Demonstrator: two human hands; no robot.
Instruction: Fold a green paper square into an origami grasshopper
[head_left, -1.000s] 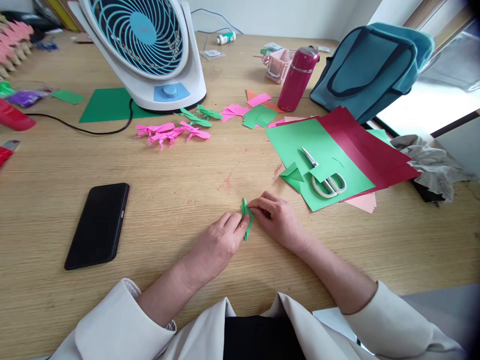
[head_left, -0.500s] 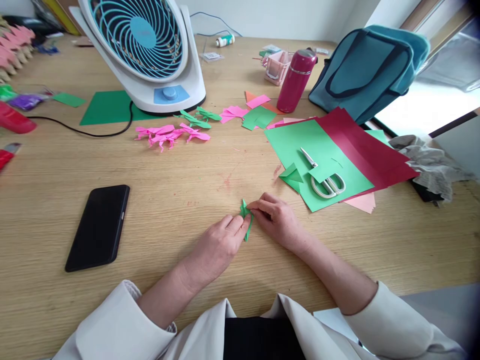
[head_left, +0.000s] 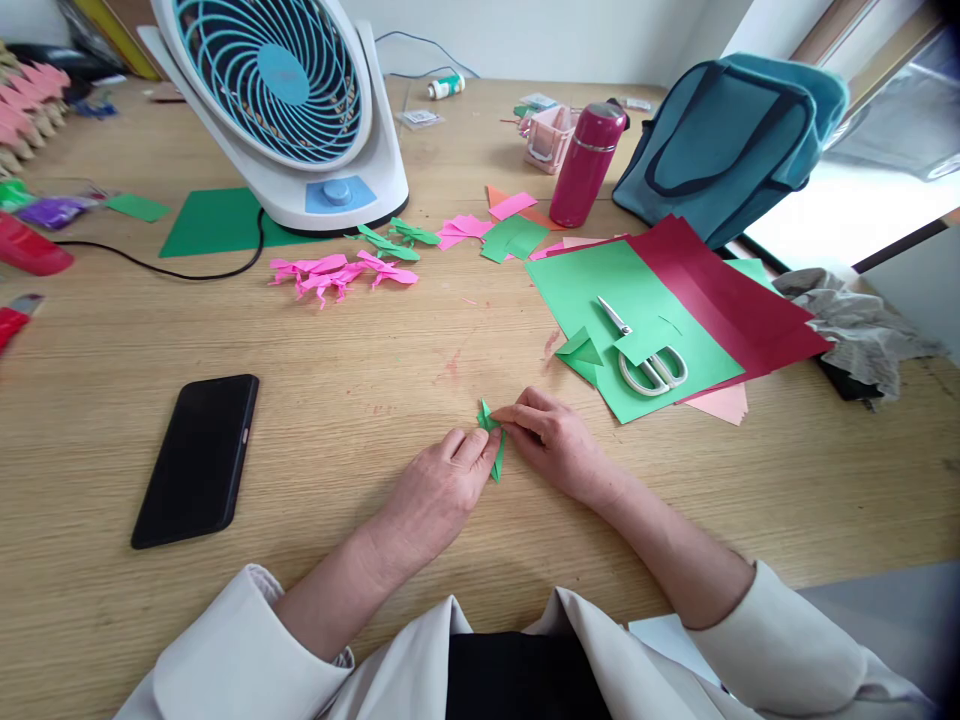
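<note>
A small folded green paper (head_left: 498, 462) lies on the wooden table between my hands, narrow and pointed at both ends. My left hand (head_left: 439, 487) presses and grips its middle with fingers drawn together. On the other side, my right hand (head_left: 553, 440) pinches the upper part of the same paper between thumb and forefinger. The fingertips cover the paper's centre. To the right, a folded green paper piece (head_left: 580, 352) rests at the edge of a light green sheet (head_left: 570, 290). White-handled scissors (head_left: 654, 373) lie on that sheet, partly under a small green slip.
A black phone (head_left: 196, 460) lies at the left. Folded pink figures (head_left: 341, 272) and green ones (head_left: 386, 243) sit before a white fan (head_left: 337, 195). Further back are a magenta bottle (head_left: 587, 165) and a teal bag (head_left: 727, 150). Dark red sheets (head_left: 727, 290) lie at the right.
The view has shifted very slightly. The lower tip of the green paper has swung a little to the right; both hands keep nearly the same grip.
</note>
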